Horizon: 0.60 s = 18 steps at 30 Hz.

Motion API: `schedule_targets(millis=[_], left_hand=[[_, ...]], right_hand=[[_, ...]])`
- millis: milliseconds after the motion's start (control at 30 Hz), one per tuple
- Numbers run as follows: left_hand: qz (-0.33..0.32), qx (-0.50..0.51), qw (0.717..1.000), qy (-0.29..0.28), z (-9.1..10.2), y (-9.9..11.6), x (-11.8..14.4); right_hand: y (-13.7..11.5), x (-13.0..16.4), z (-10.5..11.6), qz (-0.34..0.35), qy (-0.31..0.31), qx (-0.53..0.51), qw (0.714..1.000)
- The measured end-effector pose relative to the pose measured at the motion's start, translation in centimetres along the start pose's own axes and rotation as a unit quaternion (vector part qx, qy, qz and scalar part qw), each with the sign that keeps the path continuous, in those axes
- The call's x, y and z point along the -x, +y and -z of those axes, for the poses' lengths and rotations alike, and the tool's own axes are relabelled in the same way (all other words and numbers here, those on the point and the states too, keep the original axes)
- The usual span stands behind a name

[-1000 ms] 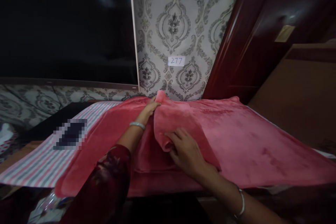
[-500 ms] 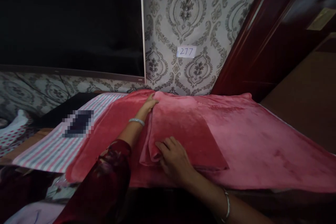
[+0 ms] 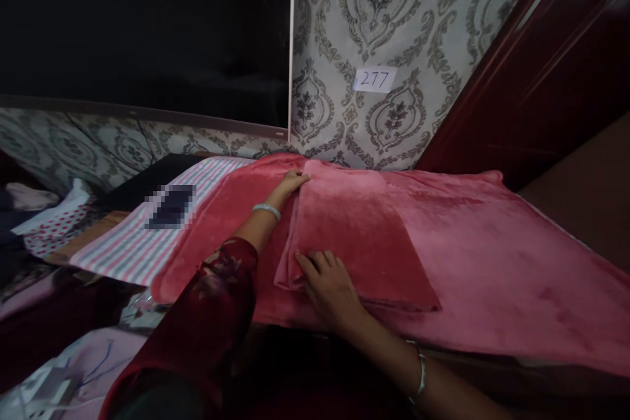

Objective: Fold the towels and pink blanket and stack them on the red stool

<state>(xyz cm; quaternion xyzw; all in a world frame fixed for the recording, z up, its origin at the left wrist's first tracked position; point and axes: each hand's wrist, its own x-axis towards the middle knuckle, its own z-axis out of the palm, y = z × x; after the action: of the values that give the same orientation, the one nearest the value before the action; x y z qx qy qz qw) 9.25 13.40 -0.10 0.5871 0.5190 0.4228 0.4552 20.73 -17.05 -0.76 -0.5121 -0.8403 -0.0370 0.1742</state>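
A folded red plush blanket [image 3: 364,230] lies on a larger spread of the same pinkish-red plush cloth [image 3: 516,262]. At its far left corner, my left hand [image 3: 290,185] has its fingers closed over the edge. My right hand [image 3: 332,289] rests on the near left corner, fingers apart and bent slightly onto the plush. The folded layers show along the left edge between both hands. Beneath my right palm, part of the near edge is hidden.
A striped cloth [image 3: 123,252] with a blurred dark patch lies left. Behind are a large dark screen [image 3: 147,33] and patterned wallpaper with a "277" label [image 3: 375,79]. A dark red wooden panel [image 3: 531,79] stands right. Cloths and a white device [image 3: 46,387] lie lower left.
The view has shifted, so the scene sits slightly higher and further right. The near left corner of the folded blanket, bunched under my right fingers before, now looks flatter. My left hand stays at the far corner.
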Motion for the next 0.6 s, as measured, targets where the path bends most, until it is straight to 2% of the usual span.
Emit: schedule_targets(millis=[100, 233, 333, 467, 600], left_hand=[[-0.011, 0.009, 1.000, -0.002, -0.6, 0.9, -0.4], [-0.032, 0.029, 0.999, 0.024, -1.7, 2.0, -1.1], [-0.008, 0.039, 0.998, 0.038, -1.7, 1.5, -1.0], [0.043, 0.065, 0.997, 0.020, -0.5, -0.5, -0.3], [0.072, 0.104, 0.992, 0.004, 0.5, -1.1, -0.3]], right_hand=[[0.4, -0.1, 0.0, 0.016, 0.067, -0.010, 0.998], [0.5, -0.5, 0.0, 0.025, 0.154, -0.011, 0.988], [0.1, -0.5, -0.8, 0.029, 0.130, 0.008, 0.991], [-0.5, 0.2, -1.8, 0.024, 0.064, 0.017, 0.998], [-0.7, 0.2, -2.3, 0.008, 0.045, 0.039, 0.998]])
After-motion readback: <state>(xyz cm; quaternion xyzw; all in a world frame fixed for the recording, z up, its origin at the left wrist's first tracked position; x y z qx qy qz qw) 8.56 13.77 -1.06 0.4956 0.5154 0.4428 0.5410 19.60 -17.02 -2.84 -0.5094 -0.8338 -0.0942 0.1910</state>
